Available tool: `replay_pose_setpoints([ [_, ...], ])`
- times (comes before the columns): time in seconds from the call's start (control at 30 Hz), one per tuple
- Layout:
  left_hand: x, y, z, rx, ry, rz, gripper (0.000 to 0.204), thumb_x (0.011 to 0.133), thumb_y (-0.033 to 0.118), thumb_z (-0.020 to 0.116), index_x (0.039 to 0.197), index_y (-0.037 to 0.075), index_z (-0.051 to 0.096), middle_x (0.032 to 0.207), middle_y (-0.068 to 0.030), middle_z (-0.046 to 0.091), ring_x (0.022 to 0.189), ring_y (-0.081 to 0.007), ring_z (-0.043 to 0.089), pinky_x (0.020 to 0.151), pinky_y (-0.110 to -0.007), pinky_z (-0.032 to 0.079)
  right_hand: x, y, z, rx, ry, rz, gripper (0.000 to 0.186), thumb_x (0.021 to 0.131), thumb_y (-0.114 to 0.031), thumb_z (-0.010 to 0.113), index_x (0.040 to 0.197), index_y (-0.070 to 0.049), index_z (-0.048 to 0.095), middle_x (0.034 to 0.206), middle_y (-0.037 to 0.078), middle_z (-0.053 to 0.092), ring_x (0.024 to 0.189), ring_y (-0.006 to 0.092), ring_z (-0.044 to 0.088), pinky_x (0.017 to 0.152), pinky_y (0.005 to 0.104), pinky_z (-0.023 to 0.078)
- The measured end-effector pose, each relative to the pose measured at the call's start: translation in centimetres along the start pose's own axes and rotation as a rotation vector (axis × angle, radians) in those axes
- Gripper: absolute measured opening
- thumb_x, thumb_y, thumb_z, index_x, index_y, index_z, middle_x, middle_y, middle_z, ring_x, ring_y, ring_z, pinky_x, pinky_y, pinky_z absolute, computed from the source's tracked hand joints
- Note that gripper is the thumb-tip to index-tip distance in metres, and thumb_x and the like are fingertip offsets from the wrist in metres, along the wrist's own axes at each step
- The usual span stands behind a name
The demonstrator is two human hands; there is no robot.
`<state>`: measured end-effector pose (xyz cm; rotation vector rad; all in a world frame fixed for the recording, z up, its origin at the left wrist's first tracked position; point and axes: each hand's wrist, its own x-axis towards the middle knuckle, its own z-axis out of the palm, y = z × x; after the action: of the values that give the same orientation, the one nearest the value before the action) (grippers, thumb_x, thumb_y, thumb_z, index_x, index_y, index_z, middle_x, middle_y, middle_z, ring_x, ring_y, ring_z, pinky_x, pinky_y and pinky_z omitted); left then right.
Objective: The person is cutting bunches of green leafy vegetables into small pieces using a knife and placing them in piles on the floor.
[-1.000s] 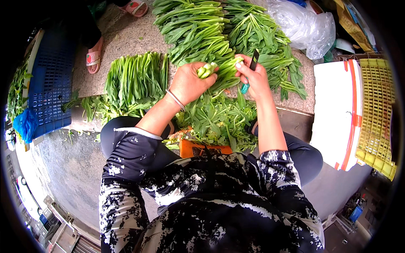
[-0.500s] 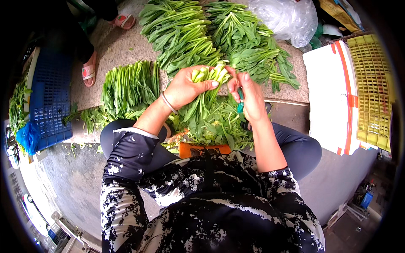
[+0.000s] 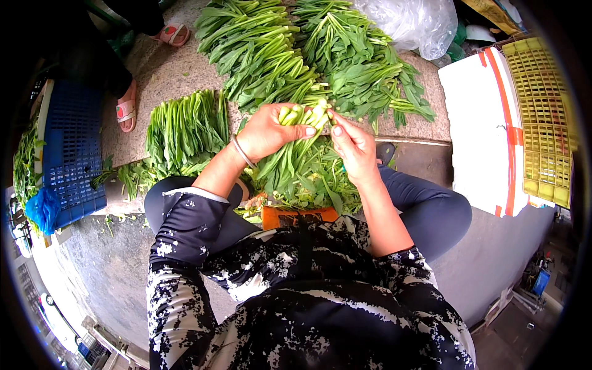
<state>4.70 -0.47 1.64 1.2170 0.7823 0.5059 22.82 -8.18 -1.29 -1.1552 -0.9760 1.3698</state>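
A bunch of leafy greens (image 3: 288, 163) is gripped by my left hand (image 3: 264, 132), its pale cut stem ends gathered at the top beside my thumb. My right hand (image 3: 353, 149) is closed at the stem ends, thumb up, on a small knife that is mostly hidden, with a bit of teal handle showing below the fingers. Beneath both hands, loose leaves and trimmings (image 3: 327, 191) lie heaped over an orange crate (image 3: 271, 217). Rows of bunched greens (image 3: 246, 43) rest on the stone ledge (image 3: 154, 74) ahead, with a shorter row (image 3: 182, 126) at the left.
A blue crate (image 3: 71, 148) with a blue bag stands at left. A white foam box (image 3: 475, 129) and yellow crate (image 3: 542, 123) stand at right. A clear plastic bag (image 3: 410, 21) lies at the back. Another person's feet in pink sandals (image 3: 125, 108) stand on the ledge.
My left hand has brought the bunch more upright and slightly down. My right hand has moved lower and turned, so the dark blade seen earlier is now mostly hidden. The view has shifted slightly.
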Motion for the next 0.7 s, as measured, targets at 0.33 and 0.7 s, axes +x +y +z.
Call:
replay_pose_setpoints([
  [0.33,0.4,-2.2,0.2,0.106,-0.131,-0.125,0.036,0.074,0.007,0.07,0.106,-0.002,0.058,0.088,-0.0025,0.063,0.075,-0.007,0.054,0.071,-0.021,0.045,-2.3,3.4,-2.1,0.154,0.193,0.304,0.039,0.089,-0.024,0.051,0.123,-0.004,0.047,0.063,-0.005,0.04,0.055,0.0023,0.034,0.045,0.0166,0.027],
  [0.7,0.1,-2.8,0.4,0.258,-0.191,-0.109,0.032,0.073,0.008,0.07,0.101,-0.002,0.059,0.085,-0.0017,0.064,0.075,-0.0067,0.054,0.072,-0.023,0.045,-2.4,1.6,-0.1,0.144,-0.085,0.214,0.041,0.087,-0.022,0.055,0.123,-0.003,0.047,0.067,-0.007,0.043,0.055,0.0014,0.033,0.048,0.0165,0.027],
])
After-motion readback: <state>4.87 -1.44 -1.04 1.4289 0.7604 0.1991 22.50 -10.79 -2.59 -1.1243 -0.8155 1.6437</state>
